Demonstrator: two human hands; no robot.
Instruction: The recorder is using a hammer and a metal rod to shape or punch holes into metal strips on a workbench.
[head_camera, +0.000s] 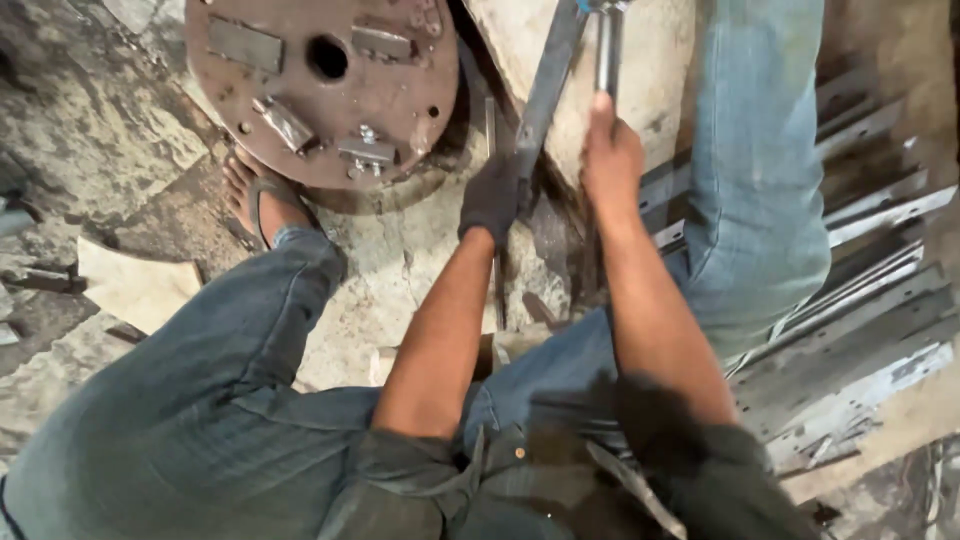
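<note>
The person sits low on the floor, knees apart, in blue jeans. The landmark is the rusty round steel disc (322, 88) lying flat on the ground, with a centre hole and small blocks bolted to its face.

Just to the right of the disc, the left hand (492, 200), in a dark glove, is clenched around a long flat steel bar (548, 85). The bar slants upward from the hand toward the top edge of the view, its lower end resting near the disc's right rim.

Further right of the disc, the bare right hand (610, 158) is closed around a shiny round metal handle (608, 50) that stands nearly upright beside the bar. Its head is cut off at the top of the view.

A sandalled foot (258, 200) rests against the disc's lower left edge. Well to the right of the disc, beyond the right leg, lies a stack of grey steel angle strips (860, 330). A pale stone slab (580, 60) sits behind bar and handle.
</note>
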